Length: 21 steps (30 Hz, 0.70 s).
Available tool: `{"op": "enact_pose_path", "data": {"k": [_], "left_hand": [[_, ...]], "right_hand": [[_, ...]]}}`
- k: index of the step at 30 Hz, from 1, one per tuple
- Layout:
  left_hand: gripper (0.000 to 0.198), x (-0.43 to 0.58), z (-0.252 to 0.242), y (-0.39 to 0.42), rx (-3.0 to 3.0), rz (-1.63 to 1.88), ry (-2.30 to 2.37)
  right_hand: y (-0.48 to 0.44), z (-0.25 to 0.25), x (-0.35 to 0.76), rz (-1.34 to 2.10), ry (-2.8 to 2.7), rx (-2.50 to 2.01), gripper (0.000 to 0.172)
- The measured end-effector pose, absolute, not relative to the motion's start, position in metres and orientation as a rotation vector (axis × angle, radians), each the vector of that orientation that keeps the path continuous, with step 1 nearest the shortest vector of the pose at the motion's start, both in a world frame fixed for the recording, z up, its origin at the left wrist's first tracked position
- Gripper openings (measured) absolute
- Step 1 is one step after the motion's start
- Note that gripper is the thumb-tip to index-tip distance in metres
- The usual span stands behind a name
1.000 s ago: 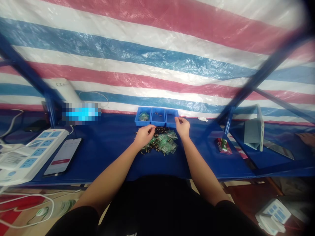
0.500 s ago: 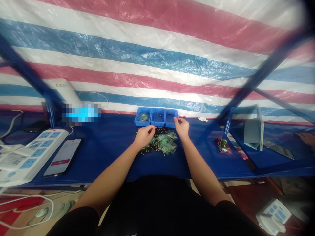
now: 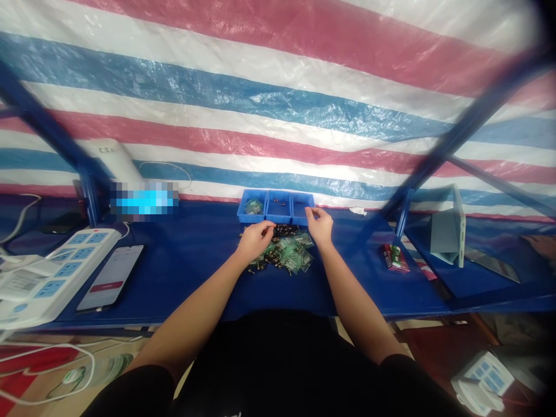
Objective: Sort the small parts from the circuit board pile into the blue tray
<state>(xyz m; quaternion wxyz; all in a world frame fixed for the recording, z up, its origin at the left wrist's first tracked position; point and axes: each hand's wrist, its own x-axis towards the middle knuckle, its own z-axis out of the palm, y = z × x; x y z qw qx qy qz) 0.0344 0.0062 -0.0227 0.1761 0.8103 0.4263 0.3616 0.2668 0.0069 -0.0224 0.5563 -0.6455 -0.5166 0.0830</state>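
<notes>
Change: right hand (image 3: 320,226) has edged slightly left, fingertips now at the right blue bin (image 3: 300,220), near its front right corner. Left hand (image 3: 255,239) hasn't visibly moved. Bin contents look the same, so I'd judge the work on the loose parts has barely advanced.

Grip: left thumb and fingers are bent close together over the pile's left side; can't tell if they pinch a part. Right thumb and index curl toward each other; can't tell whether they hold anything either.

Bins, three abreast behind the pile: left blue bin (image 3: 252,219) has clear-green packets (image 3: 253,207); middle blue bin (image 3: 278,219) has a few small dark pieces (image 3: 279,202); right one's contents too faint to tell.

Parts: green plastic packets (image 3: 293,253) mixed with dark-and-brass fittings (image 3: 272,255), heaped on the blue table (image 3: 278,295) between the forearms.
</notes>
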Motion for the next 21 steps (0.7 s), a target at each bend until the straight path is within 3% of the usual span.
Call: {"op": "enact_pose_path", "data": {"k": [7,11,14,21], "left_hand": [[0.025,0.036,-0.025,0.008,2.318,1.091,1.220],[0.028,0.025,-0.024,0.020,2.226,1.377,1.648],[0.031,0.011,-0.029,0.035,2.129,1.297,1.908],[0.023,-0.005,-0.044,0.060,2.161,1.220,1.670]], "right_hand": [[0.007,-0.022,0.266,0.223,-1.209,-1.519,0.041],[0.007,-0.021,0.266,0.228,-1.200,-1.508,0.041],[0.007,-0.021,0.266,0.225,-1.201,-1.501,0.040],[0.007,-0.022,0.267,0.211,-1.216,-1.487,0.040]]}}
